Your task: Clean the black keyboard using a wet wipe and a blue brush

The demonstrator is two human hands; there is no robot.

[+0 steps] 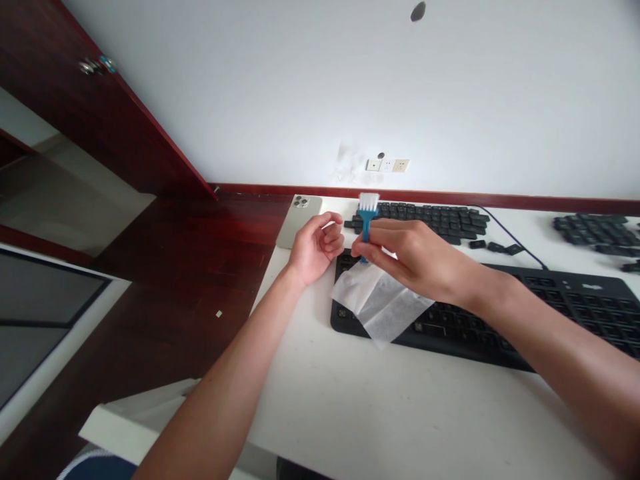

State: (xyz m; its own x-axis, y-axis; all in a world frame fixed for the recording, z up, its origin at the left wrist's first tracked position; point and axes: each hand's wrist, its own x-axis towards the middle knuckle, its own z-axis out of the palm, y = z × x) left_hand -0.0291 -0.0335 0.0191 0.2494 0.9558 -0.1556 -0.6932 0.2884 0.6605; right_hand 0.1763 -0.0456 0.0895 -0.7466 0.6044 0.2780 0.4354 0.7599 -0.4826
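Observation:
My right hand [413, 257] pinches a small blue brush [367, 220], its white bristles pointing up and away from me. Below those fingers a thin white wipe [387, 310] hangs over the left part of a black keyboard base [475, 320] whose keycaps are off; whether the same hand grips the wipe cannot be made out. My left hand [317, 247] is just left of the base, palm turned up, with fingers loosely curled and nothing in them. Beside it lies a pale phone [300, 220], camera side up.
Loose black keycaps [435, 220] lie grouped behind the base, with another group [595, 230] at the right. A cable [515, 237] runs from the base toward the wall. The white desk [360, 393] ends at the left above a dark red floor [220, 267]. Wall sockets [387, 165] sit behind.

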